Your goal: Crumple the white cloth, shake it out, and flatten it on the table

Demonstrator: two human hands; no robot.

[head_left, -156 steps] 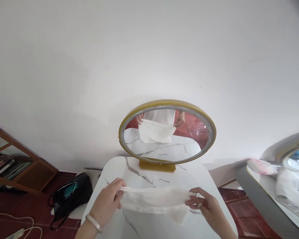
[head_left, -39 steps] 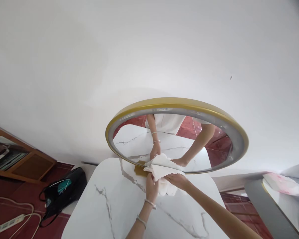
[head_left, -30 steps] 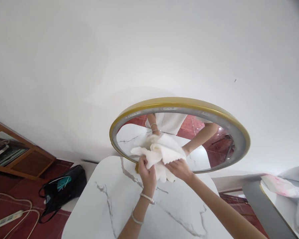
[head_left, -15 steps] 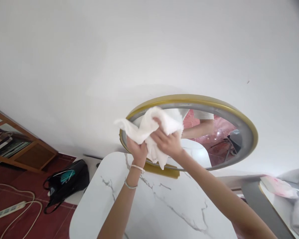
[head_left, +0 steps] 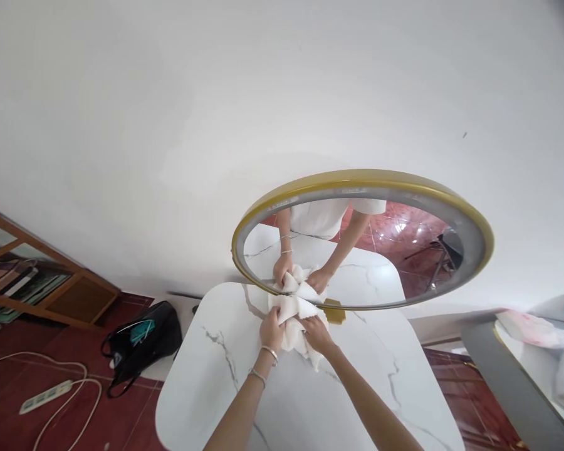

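Both hands are on a bunched white cloth (head_left: pixel 292 322) at the lower rim of a round, gold-framed mirror (head_left: pixel 357 177). My left hand (head_left: pixel 271 331), with two bracelets at the wrist, grips the cloth's left side. On its right side, my right hand (head_left: pixel 317 333) is closed over the folds, its fingertips partly hidden. The cloth lies over the front of the gold mirror base (head_left: pixel 334 313), on a white marble-patterned tabletop (head_left: pixel 305 404). My arms and the cloth are reflected in the glass.
A white wall (head_left: pixel 169 125) rises behind. On the red floor at left are a black bag (head_left: pixel 162 341), a power strip (head_left: pixel 46 397) with its cable, and a wooden shelf (head_left: pixel 82 297) with books. A grey-sided counter (head_left: pixel 502 376) with a plastic package (head_left: pixel 531 329) stands at right.
Both hands have brought the cloth down from the mirror's glass to its lower rim and base. More of the glass shows, and the view has shifted slightly.
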